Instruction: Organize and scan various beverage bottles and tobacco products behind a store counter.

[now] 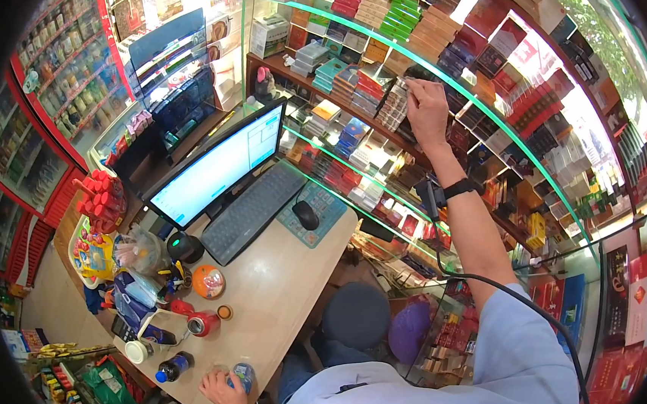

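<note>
My right hand reaches out over the glass display case, its fingers bent at the end of a row of patterned cigarette packs on the wooden shelf. Whether a pack is pinched in it is hidden by the fingers. Red and teal packs are stacked farther along that shelf. Down at the near edge of the desk, my left hand lies against a clear plastic bottle with a blue label, thumb over its side. The hand covers part of the bottle, so its grip is unclear.
A monitor, keyboard and mouse occupy the desk's far side. Near the left hand are a dark bottle with a blue cap and an open red can. A round stool stands beside the desk. A black cable runs along my right arm.
</note>
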Action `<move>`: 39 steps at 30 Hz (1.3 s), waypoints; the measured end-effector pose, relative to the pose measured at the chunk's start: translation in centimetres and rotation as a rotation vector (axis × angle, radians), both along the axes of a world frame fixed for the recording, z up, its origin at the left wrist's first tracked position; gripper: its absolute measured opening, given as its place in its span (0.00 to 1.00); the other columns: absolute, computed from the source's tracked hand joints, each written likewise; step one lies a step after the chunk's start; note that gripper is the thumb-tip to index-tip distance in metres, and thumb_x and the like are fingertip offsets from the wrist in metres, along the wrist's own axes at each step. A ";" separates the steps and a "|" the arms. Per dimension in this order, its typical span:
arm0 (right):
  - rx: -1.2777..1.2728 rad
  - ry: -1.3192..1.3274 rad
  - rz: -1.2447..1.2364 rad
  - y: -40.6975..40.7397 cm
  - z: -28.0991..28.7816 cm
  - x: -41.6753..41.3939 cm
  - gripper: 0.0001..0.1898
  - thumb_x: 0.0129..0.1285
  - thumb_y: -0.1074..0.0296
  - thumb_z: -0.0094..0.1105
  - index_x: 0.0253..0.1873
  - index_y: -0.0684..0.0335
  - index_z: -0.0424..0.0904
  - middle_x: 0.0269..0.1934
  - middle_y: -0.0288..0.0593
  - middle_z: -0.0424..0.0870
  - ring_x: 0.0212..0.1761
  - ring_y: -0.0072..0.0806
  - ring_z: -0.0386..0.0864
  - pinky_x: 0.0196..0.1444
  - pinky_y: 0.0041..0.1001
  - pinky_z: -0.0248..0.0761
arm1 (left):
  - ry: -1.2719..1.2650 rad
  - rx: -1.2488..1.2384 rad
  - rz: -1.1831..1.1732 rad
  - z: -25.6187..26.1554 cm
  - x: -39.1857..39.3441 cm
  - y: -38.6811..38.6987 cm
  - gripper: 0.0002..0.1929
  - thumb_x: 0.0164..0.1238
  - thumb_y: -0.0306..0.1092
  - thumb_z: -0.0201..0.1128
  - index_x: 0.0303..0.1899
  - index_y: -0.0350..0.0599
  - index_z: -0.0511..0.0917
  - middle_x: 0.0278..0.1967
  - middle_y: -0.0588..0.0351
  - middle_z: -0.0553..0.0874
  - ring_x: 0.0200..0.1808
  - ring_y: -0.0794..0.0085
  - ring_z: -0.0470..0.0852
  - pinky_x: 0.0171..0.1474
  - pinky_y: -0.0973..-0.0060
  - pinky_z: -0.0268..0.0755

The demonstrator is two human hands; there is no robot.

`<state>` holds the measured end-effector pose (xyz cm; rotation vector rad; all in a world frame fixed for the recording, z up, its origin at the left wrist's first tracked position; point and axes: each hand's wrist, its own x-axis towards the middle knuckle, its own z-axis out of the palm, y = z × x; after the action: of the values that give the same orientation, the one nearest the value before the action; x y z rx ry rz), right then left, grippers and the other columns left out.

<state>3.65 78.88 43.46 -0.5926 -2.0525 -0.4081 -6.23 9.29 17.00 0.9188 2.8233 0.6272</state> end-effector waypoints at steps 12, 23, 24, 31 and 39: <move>-0.100 -0.036 0.017 -0.3 -0.9 -0.3 0.12 0.62 0.74 0.69 0.51 0.65 0.87 0.51 0.47 0.89 0.55 0.46 0.82 0.61 0.41 0.74 | 0.066 0.027 0.010 -0.6 0.0 -0.3 0.10 0.60 0.37 0.66 0.34 0.38 0.83 0.43 0.47 0.85 0.50 0.49 0.78 0.59 0.52 0.62; -0.130 -0.187 -0.132 0.8 -0.5 -5.9 0.12 0.66 0.58 0.68 0.47 0.59 0.89 0.45 0.43 0.91 0.56 0.44 0.81 0.61 0.48 0.67 | 0.063 0.032 0.010 -1.0 0.1 -0.7 0.10 0.60 0.37 0.66 0.33 0.40 0.83 0.42 0.48 0.86 0.50 0.49 0.78 0.59 0.52 0.62; -0.125 -0.227 -0.151 0.7 -0.7 -5.7 0.11 0.66 0.58 0.68 0.45 0.59 0.89 0.44 0.42 0.91 0.57 0.44 0.81 0.62 0.47 0.67 | 0.064 0.029 0.010 -1.0 0.1 -0.7 0.10 0.60 0.38 0.66 0.33 0.40 0.83 0.42 0.48 0.86 0.50 0.49 0.78 0.59 0.52 0.62; -0.059 -0.211 -0.166 0.8 -0.6 -4.8 0.09 0.64 0.60 0.68 0.38 0.59 0.88 0.41 0.40 0.91 0.55 0.41 0.81 0.61 0.45 0.66 | 0.069 0.067 0.003 -1.3 -0.2 -0.2 0.10 0.60 0.38 0.67 0.33 0.40 0.83 0.42 0.48 0.85 0.50 0.49 0.78 0.59 0.52 0.62; -0.104 -0.230 -0.243 -0.2 -0.4 -4.9 0.08 0.64 0.60 0.70 0.38 0.58 0.89 0.41 0.42 0.91 0.56 0.40 0.81 0.63 0.44 0.66 | 0.126 0.052 -0.015 -0.6 0.2 -0.3 0.09 0.60 0.38 0.65 0.32 0.42 0.83 0.39 0.49 0.85 0.48 0.51 0.78 0.58 0.54 0.62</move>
<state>-1.27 78.65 43.03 -0.8992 -2.2385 -0.5342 -6.00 8.96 16.37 1.0226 2.9199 0.6667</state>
